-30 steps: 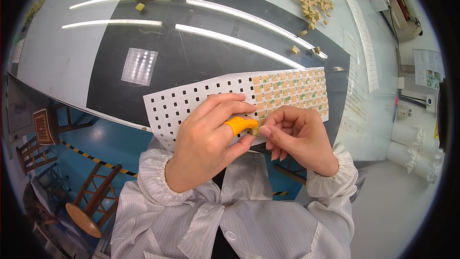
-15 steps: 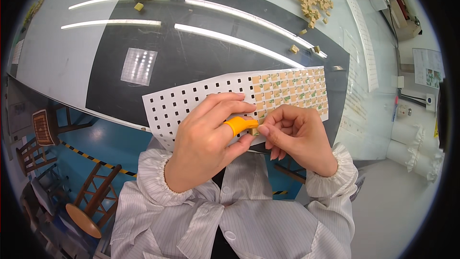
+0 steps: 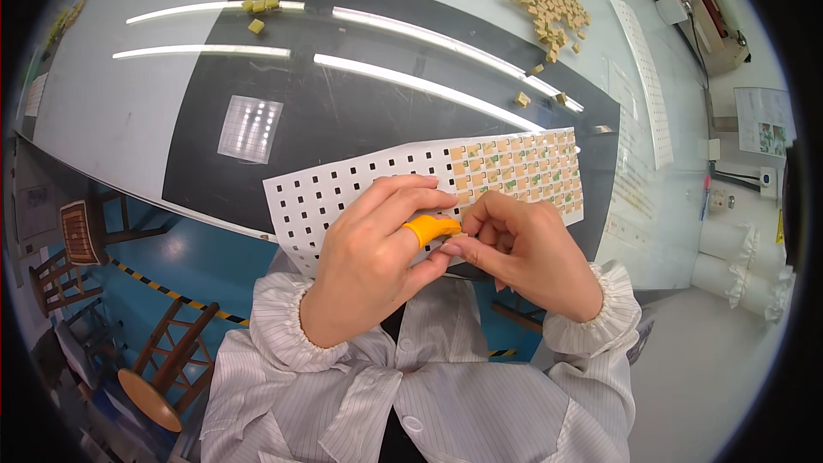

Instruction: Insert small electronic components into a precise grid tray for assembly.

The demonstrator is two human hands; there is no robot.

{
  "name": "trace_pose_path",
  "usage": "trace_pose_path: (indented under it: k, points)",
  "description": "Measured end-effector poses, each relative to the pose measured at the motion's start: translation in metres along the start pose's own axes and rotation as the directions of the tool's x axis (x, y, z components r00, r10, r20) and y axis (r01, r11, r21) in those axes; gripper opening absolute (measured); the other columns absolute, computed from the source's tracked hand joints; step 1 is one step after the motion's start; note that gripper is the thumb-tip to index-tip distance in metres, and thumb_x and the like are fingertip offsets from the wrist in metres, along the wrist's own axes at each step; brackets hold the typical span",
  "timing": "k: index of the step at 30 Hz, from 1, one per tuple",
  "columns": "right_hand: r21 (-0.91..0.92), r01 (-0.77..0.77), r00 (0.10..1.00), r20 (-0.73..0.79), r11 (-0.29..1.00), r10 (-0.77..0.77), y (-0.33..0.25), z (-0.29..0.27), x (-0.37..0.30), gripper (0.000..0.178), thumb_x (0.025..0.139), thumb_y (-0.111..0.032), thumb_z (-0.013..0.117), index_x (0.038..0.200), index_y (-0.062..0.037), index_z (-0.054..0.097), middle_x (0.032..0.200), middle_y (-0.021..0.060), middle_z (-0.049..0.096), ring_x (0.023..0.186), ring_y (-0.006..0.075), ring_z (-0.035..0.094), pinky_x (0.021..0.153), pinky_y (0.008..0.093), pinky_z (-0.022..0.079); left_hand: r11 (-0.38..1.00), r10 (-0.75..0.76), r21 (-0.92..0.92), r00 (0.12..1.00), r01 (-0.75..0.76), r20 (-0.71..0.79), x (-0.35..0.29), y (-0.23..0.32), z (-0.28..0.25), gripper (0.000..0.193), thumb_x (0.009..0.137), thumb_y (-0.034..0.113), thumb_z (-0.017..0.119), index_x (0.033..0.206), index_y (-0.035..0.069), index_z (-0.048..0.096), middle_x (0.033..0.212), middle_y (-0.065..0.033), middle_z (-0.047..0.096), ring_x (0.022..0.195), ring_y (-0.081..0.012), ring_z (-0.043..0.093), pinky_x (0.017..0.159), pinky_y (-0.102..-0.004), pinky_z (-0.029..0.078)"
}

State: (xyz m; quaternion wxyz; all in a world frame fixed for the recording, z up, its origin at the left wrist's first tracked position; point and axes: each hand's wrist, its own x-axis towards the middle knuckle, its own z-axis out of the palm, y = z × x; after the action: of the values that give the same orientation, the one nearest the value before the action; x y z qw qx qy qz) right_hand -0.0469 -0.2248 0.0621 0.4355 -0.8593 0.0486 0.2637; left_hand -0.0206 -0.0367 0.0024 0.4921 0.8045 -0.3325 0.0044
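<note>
A white sheet (image 3: 330, 187) with rows of small black squares lies at the table's near edge. Small tan squares (image 3: 514, 170), some with green print, cover its right part. Over the sheet's near edge, my left hand (image 3: 364, 240) is bent, with a yellow finger sleeve (image 3: 422, 230) on one finger. Its sleeved finger and thumb close on a small tan block, now almost wholly hidden. My right hand (image 3: 531, 249) meets it there, thumb and forefinger pinched at the block; whatever else sits between those fingertips is hidden.
A heap of tan blocks (image 3: 549, 7) lies at the far right, with a few loose ones nearer. Several yellowish blocks (image 3: 260, 5) sit far left. A clear gridded square (image 3: 249, 129) rests on the dark mat (image 3: 360, 107). Another dotted sheet (image 3: 643, 77) lies right.
My right thumb and fingers have moved slightly left and closed in on the block, covering it. The left hand keeps its grip. The view has shifted a little.
</note>
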Motion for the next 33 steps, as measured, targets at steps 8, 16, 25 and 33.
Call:
trace_pose_path:
  k: [8,16,25,33]
  points:
    - [0.297,0.028,1.0,-0.003,0.954,-0.029,0.01,-0.015,0.005,0.012,0.091,-0.008,0.068,0.089,-0.0008,0.059,0.064,0.0001,0.059,0.051,0.0037,0.054,0.044,0.0186,0.041,1.0,-0.003,-0.025,0.999,0.002,-0.04,-0.004,0.0,0.0,0.025,0.066,0.004,0.08,0.088,0.001,0.07,0.106,-0.0063,0.069,0.107,-0.0271,0.063,0.088,-0.0357,0.053]
    - [-0.26,0.128,0.825,-0.508,0.957,-0.249,0.016,-0.047,0.035,0.008,0.089,-0.004,0.069,0.094,0.0003,0.064,0.067,-0.001,0.06,0.055,0.0026,0.051,0.048,0.0174,0.04,0.994,0.06,-0.085,0.998,-0.062,-0.019,-0.008,-0.006,0.001,0.026,0.073,0.008,0.076,0.097,0.0,0.068,0.111,-0.0055,0.065,0.111,-0.0244,0.059,0.093,-0.0342,0.05]
    - [-0.487,0.417,0.756,-0.282,0.767,-0.59,-0.066,-0.061,0.152,0.021,0.092,-0.01,0.066,0.111,-0.0018,0.066,0.095,0.0054,0.068,0.08,0.0131,0.063,0.072,0.0266,0.052,0.994,0.083,-0.069,0.996,-0.085,-0.03,-0.011,-0.011,0.008,0.027,0.077,0.011,0.073,0.1,-0.002,0.066,0.114,-0.0072,0.064,0.113,-0.0251,0.057,0.096,-0.0347,0.049]
    - [-0.428,0.602,0.751,0.018,0.674,-0.66,-0.085,-0.028,0.247,0.067,0.097,-0.043,0.054,0.152,-0.0129,0.031,0.156,0.0181,0.027,0.146,0.0331,0.025,0.118,0.0425,0.023,0.989,0.063,-0.135,0.998,-0.062,0.004,-0.013,-0.008,0.012,0.027,0.078,0.011,0.073,0.1,-0.003,0.066,0.114,-0.0086,0.064,0.113,-0.0246,0.057,0.096,-0.035,0.05]
